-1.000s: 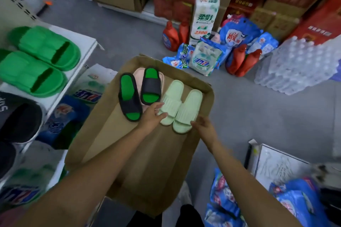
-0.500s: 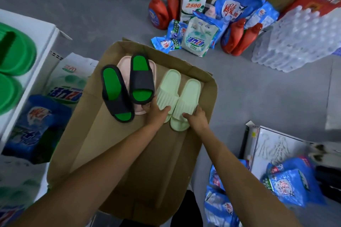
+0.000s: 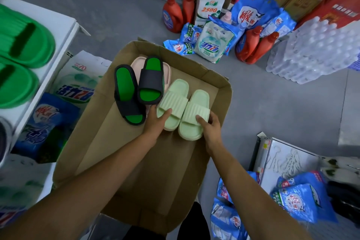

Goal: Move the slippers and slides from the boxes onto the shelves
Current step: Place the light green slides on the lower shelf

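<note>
Two bright green slides [image 3: 21,60] already sit on the white shelf [image 3: 64,31] at the far left, their long axes running left to right. At centre, an open cardboard box [image 3: 220,85] on the floor holds the rest: a black pair with green footbeds [image 3: 136,89] lying partly over a pink slide [image 3: 167,70], and just right of them a pale green pair [image 3: 183,107] side by side, long axes running near to far with a slight rightward lean, heels nearest the person.

Half a second earlier both hands were only arriving at the heels; now each has closed in. The left hand [image 3: 155,122] holds the left pale slide, thumb laid over its ribbed strap and fingers hidden beneath. The right hand [image 3: 210,128] holds the right one the same way, thumb on the strap, fingers curled round the outer edge. Both slides rest on the box floor, so the grip looks set and the lift toward the shelf is likely next. Detergent bags [image 3: 212,45] and red bottles [image 3: 172,15] crowd the far floor.
</note>
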